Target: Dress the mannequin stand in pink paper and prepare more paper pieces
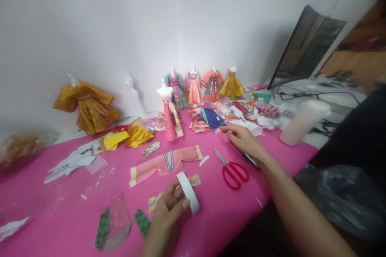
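My left hand (170, 204) is closed around a roll of white tape (188, 192), held on edge above the table. Farther out on the right, my right hand (241, 139) has its fingers drawn together by the pile of doll clothes (211, 118); whether they pinch something is too small to make out. Between the hands lie red-handled scissors (235, 172), blades slightly apart. A pink doll jacket (165, 164) is spread flat beyond the roll. An orange patterned strip (194, 180) is partly hidden behind my left hand. Green and pink fabric pieces (117, 219) lie to its left.
Small dressed mannequins (193, 88) stand along the wall, with a golden robe (93, 104) at left. A pale bottle (304, 122) stands at the right edge of the pink tablecloth (69, 209). Beyond it are a monitor (304, 44) and cables. A clear plastic bag (350, 196) hangs below.
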A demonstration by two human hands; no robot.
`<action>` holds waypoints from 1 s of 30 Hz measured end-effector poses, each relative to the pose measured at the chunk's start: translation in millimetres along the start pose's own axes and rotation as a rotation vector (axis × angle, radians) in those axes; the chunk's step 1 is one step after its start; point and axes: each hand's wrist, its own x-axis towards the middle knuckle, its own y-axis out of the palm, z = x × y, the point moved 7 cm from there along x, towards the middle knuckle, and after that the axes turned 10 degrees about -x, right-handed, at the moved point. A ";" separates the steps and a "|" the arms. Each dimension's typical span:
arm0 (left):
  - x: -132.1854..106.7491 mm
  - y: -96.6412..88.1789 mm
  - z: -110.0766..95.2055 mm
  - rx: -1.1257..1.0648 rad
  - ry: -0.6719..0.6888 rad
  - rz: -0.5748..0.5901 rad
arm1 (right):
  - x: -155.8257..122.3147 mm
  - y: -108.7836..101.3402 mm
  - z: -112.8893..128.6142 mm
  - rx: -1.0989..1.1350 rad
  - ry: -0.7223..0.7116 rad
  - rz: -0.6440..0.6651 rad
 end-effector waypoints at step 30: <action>2.6 -6.8 5.7 0.170 -0.014 -0.085 | -90.0 -32.7 -143.3 -0.384 0.669 -0.169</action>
